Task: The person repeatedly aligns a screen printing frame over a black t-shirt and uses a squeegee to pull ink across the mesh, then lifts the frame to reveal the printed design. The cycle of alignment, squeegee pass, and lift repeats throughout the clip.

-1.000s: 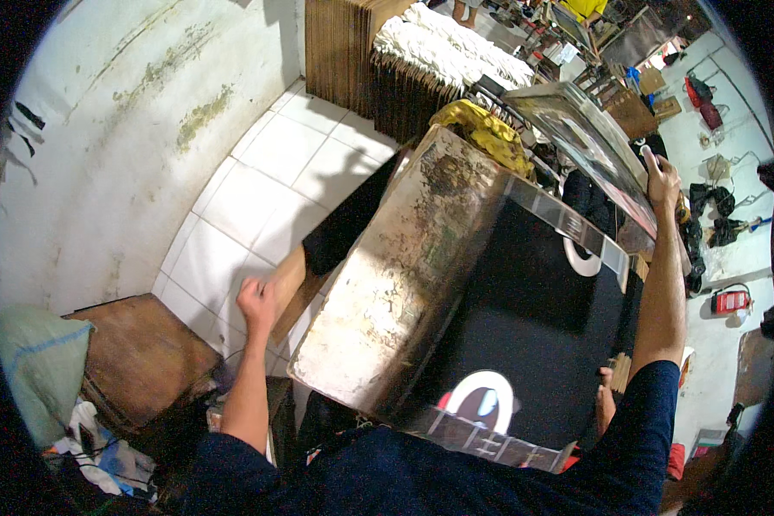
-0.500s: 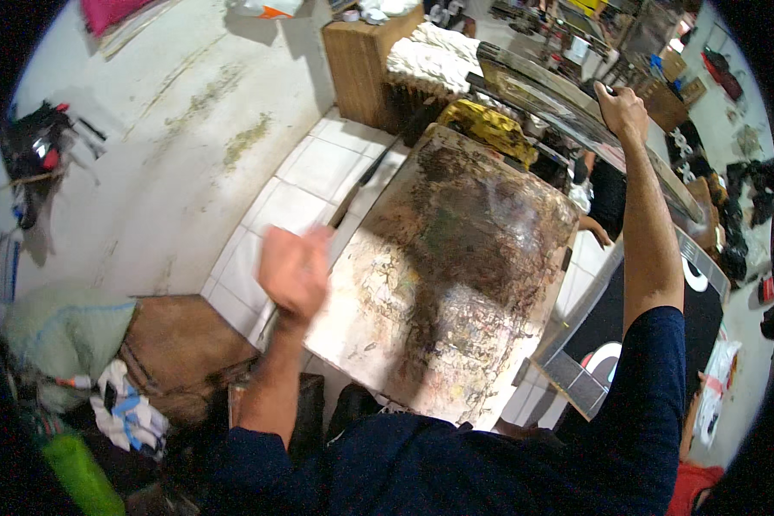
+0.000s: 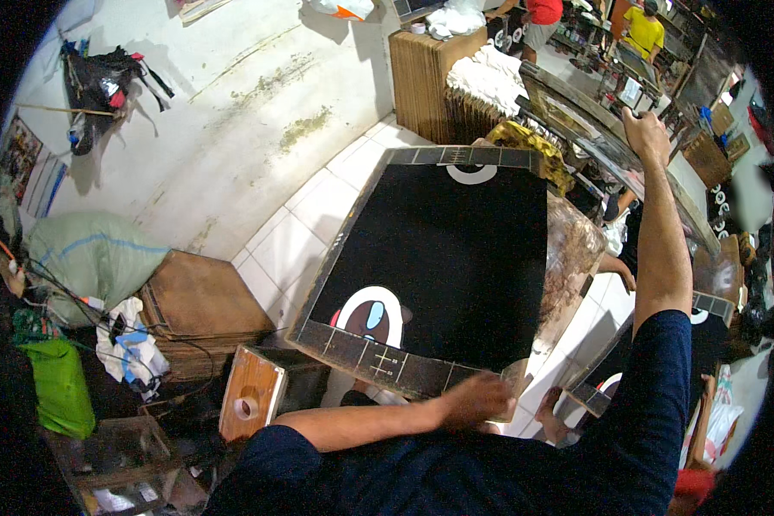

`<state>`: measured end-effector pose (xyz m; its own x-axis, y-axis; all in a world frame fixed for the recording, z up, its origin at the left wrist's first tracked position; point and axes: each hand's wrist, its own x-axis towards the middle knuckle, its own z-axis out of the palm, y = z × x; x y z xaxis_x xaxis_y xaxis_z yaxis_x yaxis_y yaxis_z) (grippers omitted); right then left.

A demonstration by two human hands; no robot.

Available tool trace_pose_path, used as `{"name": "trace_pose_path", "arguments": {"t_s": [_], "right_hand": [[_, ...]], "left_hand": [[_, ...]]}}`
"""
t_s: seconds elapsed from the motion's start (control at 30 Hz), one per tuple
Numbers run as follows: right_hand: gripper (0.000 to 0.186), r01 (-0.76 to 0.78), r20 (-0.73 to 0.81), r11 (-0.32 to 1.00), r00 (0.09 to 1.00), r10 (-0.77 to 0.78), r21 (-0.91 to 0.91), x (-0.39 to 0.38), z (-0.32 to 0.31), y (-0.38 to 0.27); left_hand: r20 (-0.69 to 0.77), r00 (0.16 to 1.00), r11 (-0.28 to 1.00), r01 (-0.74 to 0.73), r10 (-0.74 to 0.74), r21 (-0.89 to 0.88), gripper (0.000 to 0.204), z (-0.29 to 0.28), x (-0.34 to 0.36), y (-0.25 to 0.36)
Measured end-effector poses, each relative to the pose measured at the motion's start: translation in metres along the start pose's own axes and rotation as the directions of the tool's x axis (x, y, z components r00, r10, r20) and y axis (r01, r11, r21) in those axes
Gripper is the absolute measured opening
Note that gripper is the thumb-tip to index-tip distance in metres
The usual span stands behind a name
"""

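Note:
A board covered in black cloth (image 3: 456, 249) lies askew over a paint-stained worktop (image 3: 572, 249). Its edges carry dark tape with pale marks, and white-ringed cartoon prints show at two of its ends. My left hand (image 3: 480, 401) is at the board's near right corner, fingers curled but blurred; whether it grips the edge I cannot make out. With my right arm stretched forward, my right hand (image 3: 647, 138) is closed on the upper rail of a raised wooden screen frame (image 3: 589, 129), which tilts up beyond the worktop.
Another black printed board (image 3: 698, 331) is at the right, beside a co-worker's bare foot (image 3: 552, 414) and hand (image 3: 617, 271). Yellow crumpled plastic (image 3: 525, 142) sits behind the worktop. Stacked brown boards (image 3: 206, 297) and a wooden box (image 3: 251, 391) stand left. Two people are farther off.
The black cloth-covered board now covers most of the stained worktop, which was bare before. My left hand has swept from the left side to the near right corner. My right hand still holds the frame.

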<state>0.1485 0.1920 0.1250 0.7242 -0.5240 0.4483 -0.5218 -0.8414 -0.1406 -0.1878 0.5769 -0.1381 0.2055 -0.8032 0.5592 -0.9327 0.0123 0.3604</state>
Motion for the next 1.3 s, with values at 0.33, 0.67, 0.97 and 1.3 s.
{"name": "trace_pose_path", "arguments": {"t_s": [0.33, 0.67, 0.97, 1.3], "right_hand": [[0.066, -0.063, -0.026, 0.997, 0.998, 0.062, -0.033, -0.001, 0.000, 0.001], [0.069, -0.038, -0.035, 0.996, 0.999, 0.035, -0.080, 0.013, 0.019, 0.026], [0.067, 0.048, -0.150, 0.995, 0.987, -0.062, -0.091, 0.001, 0.031, 0.036], [0.048, -0.105, -0.116, 0.993, 0.987, 0.111, 0.057, -0.036, 0.012, 0.004]], "left_hand": [[-0.521, -0.226, -0.301, 0.952, -0.823, 0.062, 0.070, -0.117, -0.287, -0.235], [-0.265, -0.289, -0.066, 0.779, -0.920, -0.624, 0.046, -0.166, -0.314, -0.274], [-0.001, -0.109, -0.089, 0.816, -0.994, -0.571, 0.048, -0.102, -0.236, -0.302], [0.012, -0.026, -0.028, 0.961, -1.000, -0.275, 0.050, -0.127, -0.276, -0.298]]}}
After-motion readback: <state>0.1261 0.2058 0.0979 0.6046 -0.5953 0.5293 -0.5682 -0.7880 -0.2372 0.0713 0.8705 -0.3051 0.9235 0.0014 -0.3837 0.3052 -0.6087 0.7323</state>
